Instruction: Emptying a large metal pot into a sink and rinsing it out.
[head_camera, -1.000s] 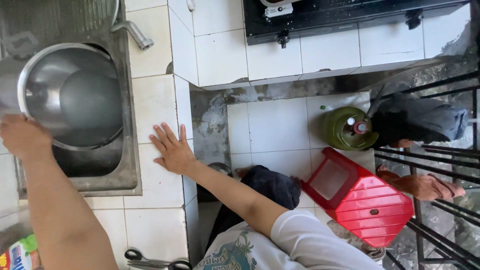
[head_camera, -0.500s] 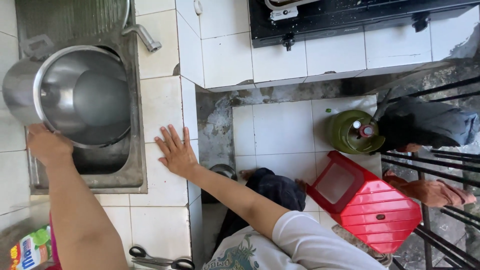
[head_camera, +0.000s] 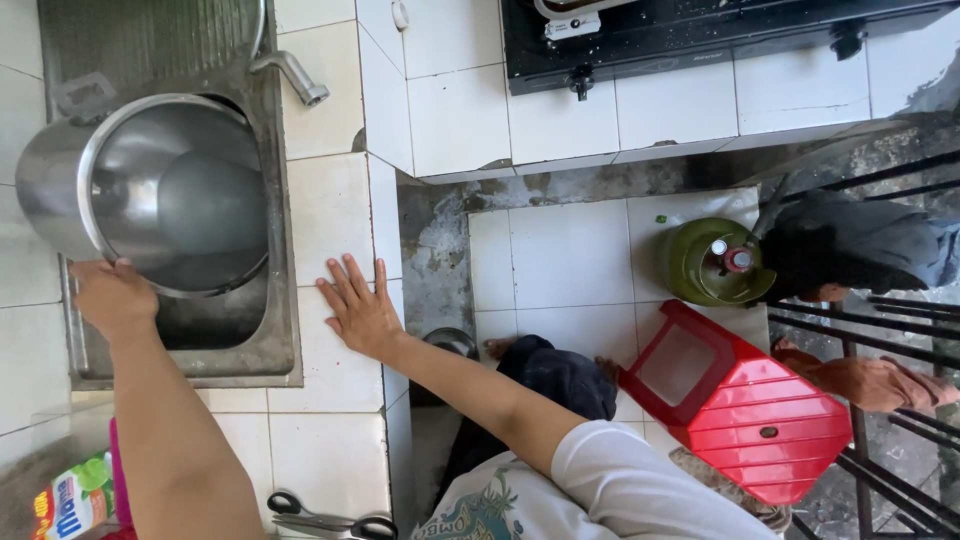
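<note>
My left hand (head_camera: 112, 295) grips the near rim of a large stainless steel pot (head_camera: 165, 190). The pot is held tilted on its side over the steel sink (head_camera: 262, 350), its open mouth facing the camera and its inside looking empty. My right hand (head_camera: 358, 312) lies flat, fingers spread, on the white tiled counter (head_camera: 330, 210) just right of the sink, holding nothing. A metal tap (head_camera: 295, 75) sticks out above the pot's right edge.
A black gas stove (head_camera: 700, 40) sits on the tiled counter at the top. Down on the floor are a green gas cylinder (head_camera: 715, 262), a red plastic stool (head_camera: 745, 400) and black metal bars (head_camera: 880, 330). Scissors (head_camera: 320, 515) and a dish soap pouch (head_camera: 70, 500) lie near the bottom.
My left hand has lifted the pot up and slightly right, tilting it over the sink. My right hand has stayed pressed flat on the counter.
</note>
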